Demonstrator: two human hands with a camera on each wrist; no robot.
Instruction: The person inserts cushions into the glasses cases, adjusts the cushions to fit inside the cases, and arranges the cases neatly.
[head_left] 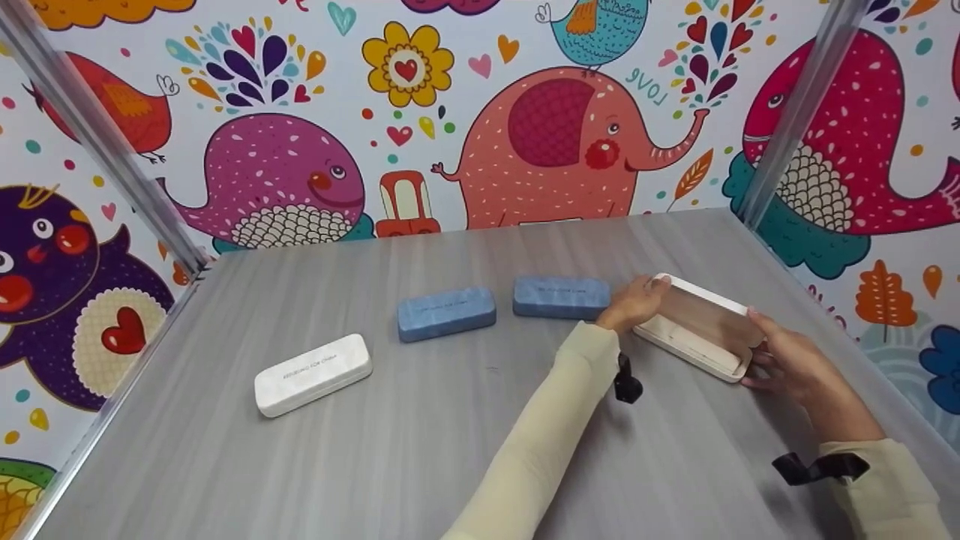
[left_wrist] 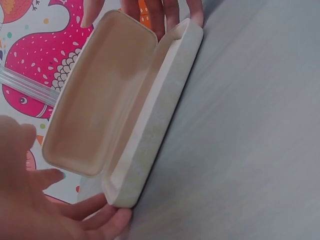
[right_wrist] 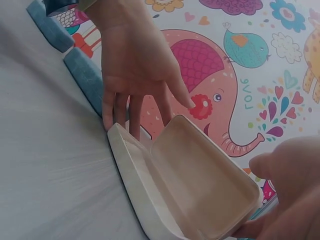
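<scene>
An off-white glasses case [head_left: 694, 341] stands with its lid raised on the right of the table, its pale beige lining [left_wrist: 102, 95] showing. My left hand [head_left: 631, 302] is at its left end; in the left wrist view those fingertips touch the base's end, with the thumb spread away from the lid. At the opposite end is my right hand [head_left: 795, 367], its fairly straight fingers touching the base in the left wrist view and its thumb close to the lid's corner. Part of the case's inside is hidden by the raised lid and base wall.
Just left of my left hand lies a closed blue glasses case [head_left: 561, 298]. Another blue case [head_left: 447, 313] is farther left, then a closed white case [head_left: 313, 375]. All are on the grey table [head_left: 390, 465]. Printed walls [head_left: 300, 90] and metal posts [head_left: 799, 112] enclose it.
</scene>
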